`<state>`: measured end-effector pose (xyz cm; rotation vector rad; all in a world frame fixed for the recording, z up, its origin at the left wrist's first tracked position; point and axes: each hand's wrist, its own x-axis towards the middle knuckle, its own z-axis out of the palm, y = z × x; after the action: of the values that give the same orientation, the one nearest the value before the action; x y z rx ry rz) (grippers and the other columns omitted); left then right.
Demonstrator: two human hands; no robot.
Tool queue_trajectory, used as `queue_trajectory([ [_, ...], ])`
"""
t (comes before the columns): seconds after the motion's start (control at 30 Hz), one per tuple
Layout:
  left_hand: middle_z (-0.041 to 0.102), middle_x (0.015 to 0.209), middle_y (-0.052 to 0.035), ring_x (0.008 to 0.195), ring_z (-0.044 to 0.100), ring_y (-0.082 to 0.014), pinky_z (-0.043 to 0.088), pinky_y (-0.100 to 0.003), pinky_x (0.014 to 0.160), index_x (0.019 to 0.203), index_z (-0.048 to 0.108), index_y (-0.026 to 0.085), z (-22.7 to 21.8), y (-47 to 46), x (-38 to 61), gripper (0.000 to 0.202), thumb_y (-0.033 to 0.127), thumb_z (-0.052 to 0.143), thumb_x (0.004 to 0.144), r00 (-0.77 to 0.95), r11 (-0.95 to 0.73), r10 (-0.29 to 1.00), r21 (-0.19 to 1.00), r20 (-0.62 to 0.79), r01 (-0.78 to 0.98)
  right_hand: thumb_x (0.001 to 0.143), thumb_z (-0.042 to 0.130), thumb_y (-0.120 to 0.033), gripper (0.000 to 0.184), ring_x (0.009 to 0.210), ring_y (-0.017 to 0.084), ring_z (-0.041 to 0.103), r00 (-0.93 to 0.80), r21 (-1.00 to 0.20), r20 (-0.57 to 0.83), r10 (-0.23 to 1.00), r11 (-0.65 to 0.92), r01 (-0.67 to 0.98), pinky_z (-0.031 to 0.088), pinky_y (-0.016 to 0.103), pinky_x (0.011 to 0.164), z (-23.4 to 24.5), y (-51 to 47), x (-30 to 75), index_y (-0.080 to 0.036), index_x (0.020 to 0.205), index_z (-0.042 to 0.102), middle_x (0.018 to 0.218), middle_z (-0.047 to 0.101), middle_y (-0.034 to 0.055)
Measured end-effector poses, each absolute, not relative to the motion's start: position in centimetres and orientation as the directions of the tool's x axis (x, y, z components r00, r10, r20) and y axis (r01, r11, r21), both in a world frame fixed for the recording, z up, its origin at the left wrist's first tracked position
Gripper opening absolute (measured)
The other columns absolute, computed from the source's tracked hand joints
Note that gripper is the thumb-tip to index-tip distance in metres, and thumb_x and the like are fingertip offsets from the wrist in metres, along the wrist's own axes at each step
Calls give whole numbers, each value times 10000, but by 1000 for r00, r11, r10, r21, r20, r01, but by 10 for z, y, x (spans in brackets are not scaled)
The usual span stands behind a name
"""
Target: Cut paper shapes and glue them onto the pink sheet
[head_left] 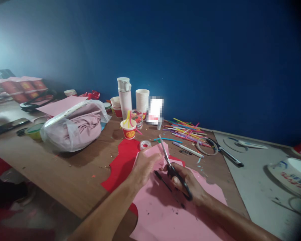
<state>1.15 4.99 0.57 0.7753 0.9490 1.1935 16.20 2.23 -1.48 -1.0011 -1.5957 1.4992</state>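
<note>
Pink paper (165, 214) lies nearest, flat on the worktop (65, 174) and overlapping a red sheet (121, 165) at its left, probably to catch scraps. Above it the left hand (145, 165) is curled, pinching a small pink piece (154, 151) and holding it up, I'd say so the blades can reach its edge. Scissors (168, 160) (blades parted, against the piece) sit in the right hand (190, 187), fingers closed through the loops. Coloured straws (188, 131) lie far right, well apart.

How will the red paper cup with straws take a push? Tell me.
The red paper cup looks light, so it probably slides easily. The tall straws standing in it may tip it. Paper walls likely crush if squeezed.
</note>
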Motion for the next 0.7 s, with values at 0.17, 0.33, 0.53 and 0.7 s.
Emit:
queue_trajectory([
  [0.17, 527, 571, 33, 492, 487, -70, 394, -190, 496, 668, 554, 146, 6, 51, 10, 129, 190, 655, 601, 89, 222, 975, 890, -203, -399, 692, 553, -623, 496, 533, 110, 440, -441, -997, 5, 897, 38, 66, 392, 225, 491, -18, 22, 162, -155, 856, 545, 625, 494, -7],
  [0.33, 528, 550, 19, 463, 494, -88, 389, -203, 457, 665, 547, 142, 4, 53, 8, 112, 201, 629, 618, 134, 213, 975, 904, -175, -371, 689, 570, -608, 469, 499, 104, 438, -452, -999, -21, 892, -2, 42, 378, 218, 464, -21, 23, 163, -165, 838, 539, 586, 485, -23],
  [0.53, 523, 547, 13, 458, 488, -90, 400, -210, 451, 666, 547, 135, 6, 54, 6, 103, 191, 618, 618, 140, 217, 974, 914, -179, -342, 720, 562, -576, 421, 488, 92, 438, -465, -1000, -4, 885, 10, 26, 382, 208, 448, -20, 22, 164, -165, 801, 513, 622, 502, -13],
  [0.7, 529, 563, 10, 478, 504, -91, 391, -199, 461, 670, 553, 137, 5, 54, 4, 96, 193, 615, 623, 167, 218, 971, 915, -170, -340, 734, 546, -574, 425, 525, 97, 430, -467, -999, 15, 884, 34, 33, 379, 208, 471, -19, 23, 164, -158, 816, 515, 652, 502, -5],
])
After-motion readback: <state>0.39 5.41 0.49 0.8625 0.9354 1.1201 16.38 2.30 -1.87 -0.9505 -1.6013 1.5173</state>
